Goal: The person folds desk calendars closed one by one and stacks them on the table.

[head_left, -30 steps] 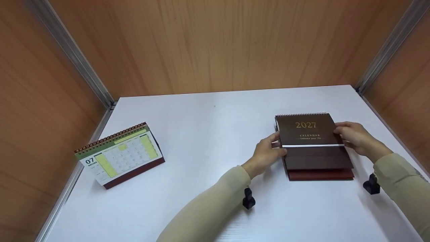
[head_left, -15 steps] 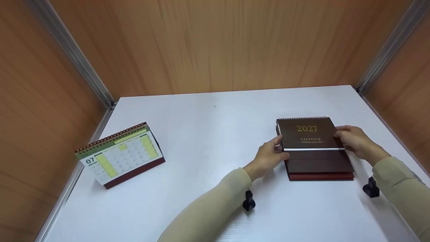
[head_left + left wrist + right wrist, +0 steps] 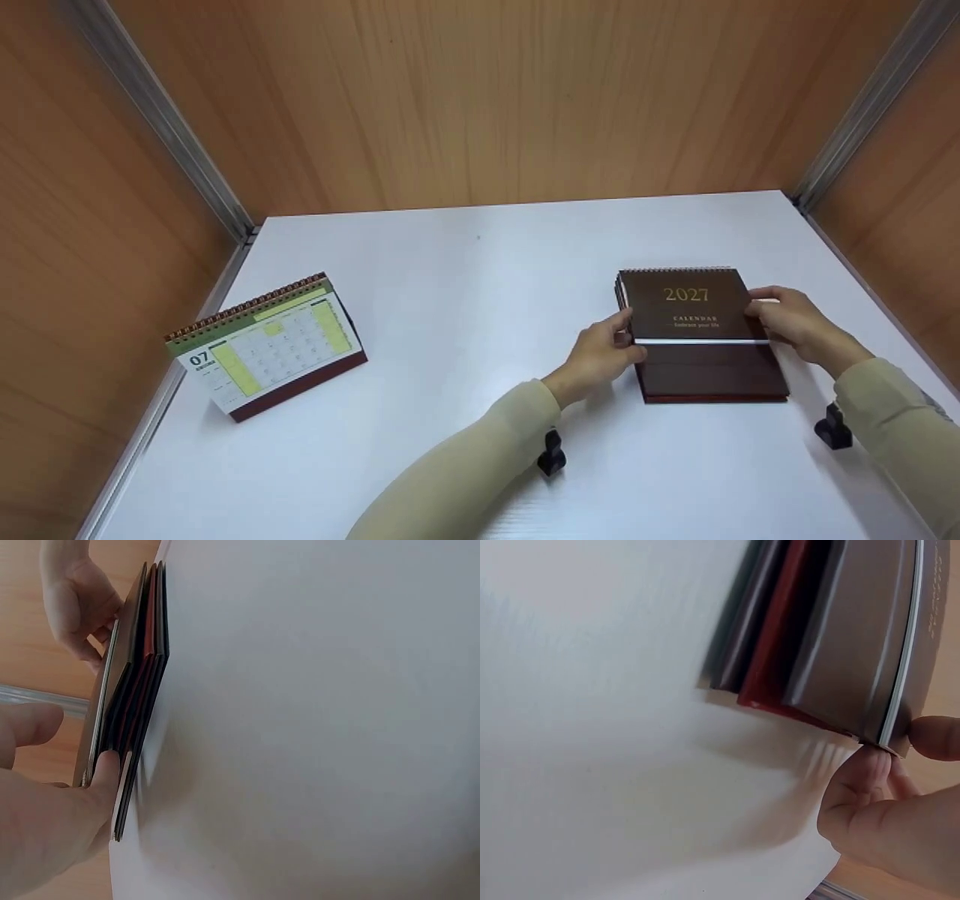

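Observation:
A dark brown desk calendar (image 3: 694,307), marked 2027 in gold, lies nearly flat at the right of the table. My left hand (image 3: 598,358) holds its left edge; one finger (image 3: 109,767) tucks against the side while the thumb (image 3: 34,724) stays off the cover. At the opposite edge my right hand (image 3: 802,321) pinches the cover and page block between thumb (image 3: 934,737) and fingers. Layers of brown and red board (image 3: 772,630) show slightly spread in the right wrist view.
A second desk calendar (image 3: 266,341), with a green and white page marked 07, stands tilted at the left of the white table (image 3: 450,322). Wooden panels (image 3: 480,105) enclose the back and sides. Black wrist mounts (image 3: 551,454) hang below both sleeves.
The upper part of the brown calendar has come down and slightly toward me, both hands moving with it. The red gap at its front has narrowed to a thin line.

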`<state>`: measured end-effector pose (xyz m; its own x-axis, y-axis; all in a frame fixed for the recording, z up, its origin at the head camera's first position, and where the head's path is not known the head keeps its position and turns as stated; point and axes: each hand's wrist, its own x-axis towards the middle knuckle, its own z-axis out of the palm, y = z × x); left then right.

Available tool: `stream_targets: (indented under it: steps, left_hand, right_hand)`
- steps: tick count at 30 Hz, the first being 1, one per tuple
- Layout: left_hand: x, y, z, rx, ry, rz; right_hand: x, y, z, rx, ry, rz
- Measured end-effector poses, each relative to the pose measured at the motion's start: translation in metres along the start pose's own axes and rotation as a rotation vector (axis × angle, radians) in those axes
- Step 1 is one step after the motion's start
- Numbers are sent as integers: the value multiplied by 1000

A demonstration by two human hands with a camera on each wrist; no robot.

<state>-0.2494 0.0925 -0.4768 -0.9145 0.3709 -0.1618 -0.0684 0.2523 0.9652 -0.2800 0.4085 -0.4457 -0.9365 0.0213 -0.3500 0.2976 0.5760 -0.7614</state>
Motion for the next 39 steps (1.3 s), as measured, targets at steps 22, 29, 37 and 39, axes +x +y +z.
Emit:
stream_targets:
  steps: [22, 29, 37, 39]
  left_hand:
    - [-5, 1, 4, 184, -60, 52]
    - [-8, -3, -11, 182, -30, 40]
    - [-19, -5, -58, 201, 21, 128]
    - [-22, -6, -73, 200, 58, 138]
  right_hand:
    - [1, 4, 5, -161, 16, -62]
    - [1, 3, 5, -123, 0, -51]
    - [-2, -23, 9, -251, 144, -134]
    - [-1, -34, 12, -300, 190, -192]
